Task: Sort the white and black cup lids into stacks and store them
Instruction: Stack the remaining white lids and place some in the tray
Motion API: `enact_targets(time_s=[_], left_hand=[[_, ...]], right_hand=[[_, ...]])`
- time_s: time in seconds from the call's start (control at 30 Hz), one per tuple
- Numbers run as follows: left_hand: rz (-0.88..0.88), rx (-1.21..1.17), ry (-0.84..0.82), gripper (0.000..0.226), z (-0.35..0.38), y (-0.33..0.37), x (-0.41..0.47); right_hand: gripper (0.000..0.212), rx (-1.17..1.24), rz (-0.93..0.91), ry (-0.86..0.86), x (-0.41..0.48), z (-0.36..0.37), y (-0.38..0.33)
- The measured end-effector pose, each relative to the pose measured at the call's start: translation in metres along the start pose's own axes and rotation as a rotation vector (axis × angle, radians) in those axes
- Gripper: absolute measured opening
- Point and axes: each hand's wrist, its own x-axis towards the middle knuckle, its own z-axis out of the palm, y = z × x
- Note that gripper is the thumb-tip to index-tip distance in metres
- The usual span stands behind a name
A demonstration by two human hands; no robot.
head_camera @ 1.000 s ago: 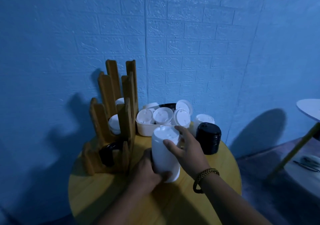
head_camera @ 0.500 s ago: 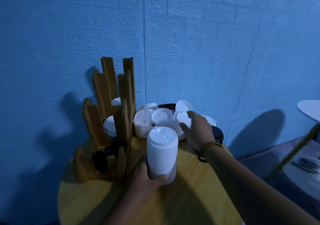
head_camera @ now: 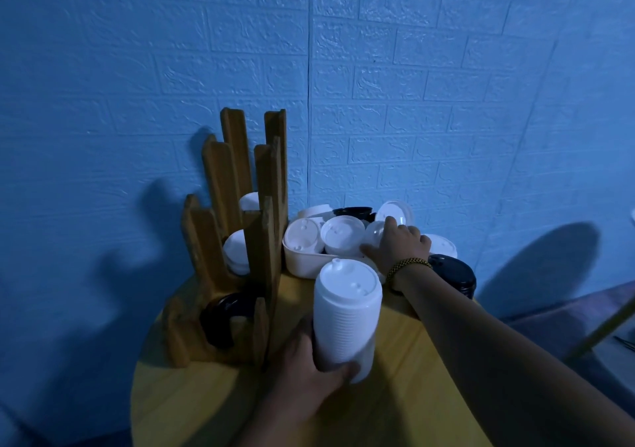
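Here our right hand (head_camera: 398, 249) is the nearer one to the tray (head_camera: 302, 264). Its fingers lie spread over a white lid (head_camera: 374, 237) there, touching it, though we cannot tell whether they pinch it. Our left hand (head_camera: 309, 374) grips the foot of the upright white stack (head_camera: 347, 312), whose top sits just behind the right wrist.

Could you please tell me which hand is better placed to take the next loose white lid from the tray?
Right. The right hand rests on a loose white lid in the tray; the left hand grips the base of the white lid stack and steadies it.
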Motion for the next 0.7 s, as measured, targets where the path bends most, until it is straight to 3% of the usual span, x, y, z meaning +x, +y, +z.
enact_targets(time_s=[0.27,0.63,0.7], left_hand=[[0.004,-0.024,-0.025,0.106,0.003,0.001,-0.001],[0.032,-0.067,-0.050,0.097,0.004,-0.003,-0.004],[0.040,-0.079,-0.056,0.095,0.004,-0.003,-0.005]], right_hand=[[0.089,0.245,-0.094,0.044,-0.007,-0.009,0.008],[0.088,0.518,-0.237,0.090,-0.024,-0.022,0.021],[0.083,0.679,-0.254,0.100,-0.037,-0.035,0.023]])
